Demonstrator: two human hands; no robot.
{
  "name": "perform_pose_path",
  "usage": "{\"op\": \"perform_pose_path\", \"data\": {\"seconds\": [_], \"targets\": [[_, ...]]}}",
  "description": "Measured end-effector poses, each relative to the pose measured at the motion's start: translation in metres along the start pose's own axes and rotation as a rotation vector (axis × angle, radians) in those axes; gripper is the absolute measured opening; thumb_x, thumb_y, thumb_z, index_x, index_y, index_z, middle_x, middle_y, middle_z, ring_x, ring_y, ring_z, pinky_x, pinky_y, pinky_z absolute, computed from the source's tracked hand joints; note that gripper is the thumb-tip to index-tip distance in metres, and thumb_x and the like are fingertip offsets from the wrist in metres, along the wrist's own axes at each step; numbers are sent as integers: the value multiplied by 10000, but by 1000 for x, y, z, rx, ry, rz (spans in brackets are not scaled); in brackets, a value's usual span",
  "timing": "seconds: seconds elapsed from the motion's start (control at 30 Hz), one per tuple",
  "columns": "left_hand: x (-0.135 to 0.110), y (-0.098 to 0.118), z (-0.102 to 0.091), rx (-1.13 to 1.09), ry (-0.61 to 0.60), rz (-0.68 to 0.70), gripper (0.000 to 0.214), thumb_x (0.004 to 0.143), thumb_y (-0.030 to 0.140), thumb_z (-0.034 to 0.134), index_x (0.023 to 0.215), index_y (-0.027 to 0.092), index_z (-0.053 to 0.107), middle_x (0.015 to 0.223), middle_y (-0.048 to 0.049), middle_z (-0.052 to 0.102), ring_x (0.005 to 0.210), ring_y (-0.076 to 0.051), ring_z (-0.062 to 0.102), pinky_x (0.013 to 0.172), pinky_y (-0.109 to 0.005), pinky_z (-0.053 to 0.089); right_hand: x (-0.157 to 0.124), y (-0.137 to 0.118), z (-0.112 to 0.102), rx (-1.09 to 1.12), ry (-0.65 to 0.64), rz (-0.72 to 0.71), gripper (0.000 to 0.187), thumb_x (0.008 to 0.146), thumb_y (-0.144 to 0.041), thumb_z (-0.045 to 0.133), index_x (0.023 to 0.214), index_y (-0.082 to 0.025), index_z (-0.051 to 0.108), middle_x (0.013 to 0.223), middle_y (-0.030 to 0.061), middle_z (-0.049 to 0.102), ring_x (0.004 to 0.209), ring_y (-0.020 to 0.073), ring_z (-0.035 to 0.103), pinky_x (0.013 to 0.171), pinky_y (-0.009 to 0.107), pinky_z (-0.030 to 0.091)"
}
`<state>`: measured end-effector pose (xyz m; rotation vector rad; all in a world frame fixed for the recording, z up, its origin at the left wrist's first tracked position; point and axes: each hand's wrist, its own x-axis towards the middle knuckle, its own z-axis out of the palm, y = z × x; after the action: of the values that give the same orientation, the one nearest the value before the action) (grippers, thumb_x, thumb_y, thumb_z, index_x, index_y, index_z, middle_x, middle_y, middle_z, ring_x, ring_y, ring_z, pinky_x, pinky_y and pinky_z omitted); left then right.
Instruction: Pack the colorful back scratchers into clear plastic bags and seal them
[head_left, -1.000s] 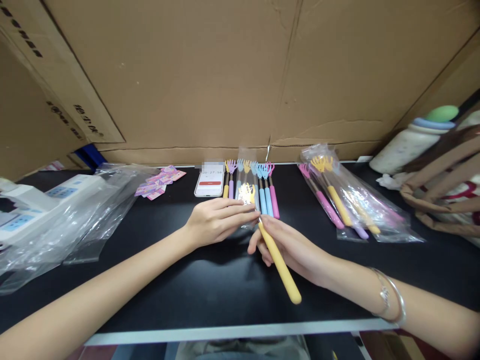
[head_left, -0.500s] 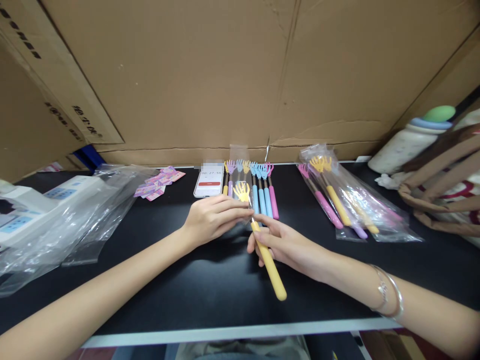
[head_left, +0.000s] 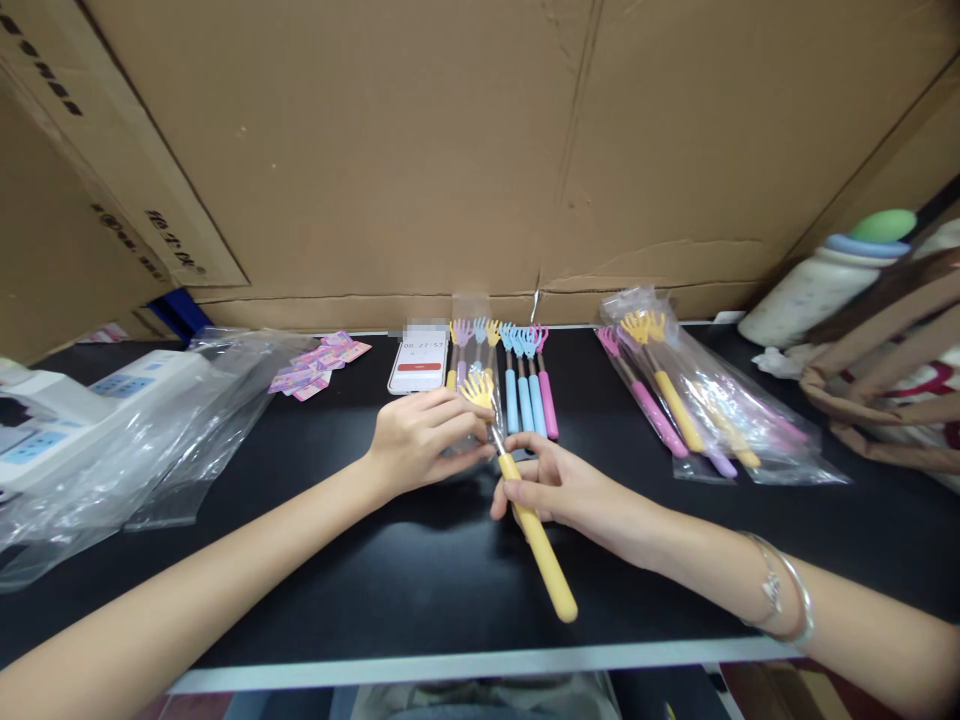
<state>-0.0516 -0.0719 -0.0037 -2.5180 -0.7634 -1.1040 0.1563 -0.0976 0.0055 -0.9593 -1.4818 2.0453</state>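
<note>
A yellow back scratcher with a hand-shaped head and metal shaft is held at a slant. My right hand is closed on the upper part of its handle. My left hand pinches a clear plastic bag near the scratcher's head, which seems to lie inside the film; the bag's exact edges are hard to make out. Just beyond my hands lie several back scratchers in a row: blue ones, a pink one, and yellow and purple ones partly behind the bag.
On the left are stacked plastic bags, a white machine and small pink-purple cards. A phone displays a timer. Bagged back scratchers lie right, near a white bottle and brown-strapped bag. Cardboard walls the back.
The yellow back scratcher has shifted slightly left at its head and toward me at its handle end. My left fingertips have drawn back a little to the left, and the bag moved left.
</note>
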Motion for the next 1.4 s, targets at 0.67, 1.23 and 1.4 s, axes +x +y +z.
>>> {"op": "perform_pose_path", "data": {"seconds": [0.67,1.23,1.4], "targets": [[-1,0,0,255,-18,158,111,888,270,545,929,254,647,845,37,689,762,-114,592,652,-233,407,5,10,2,-10,-16,-81,561,710,-372,744,1009,-245,286,878,-29,550,662,77,547,584,234,459],[1,3,-2,115,47,73,142,906,264,514,908,243,654,869,23,700,771,-108,625,660,-211,443,-14,-8,3,-504,-290,-130,801,573,-320,823,1215,-267,347,1076,18,440,876,137,512,794,292,474],[2,5,-2,130,75,94,154,917,283,508,897,255,658,874,33,702,747,-95,618,653,-205,433,-18,-10,4,-663,-316,-126,855,545,-320,827,1232,-274,320,1204,44,388,949,158,481,807,282,469]]}}
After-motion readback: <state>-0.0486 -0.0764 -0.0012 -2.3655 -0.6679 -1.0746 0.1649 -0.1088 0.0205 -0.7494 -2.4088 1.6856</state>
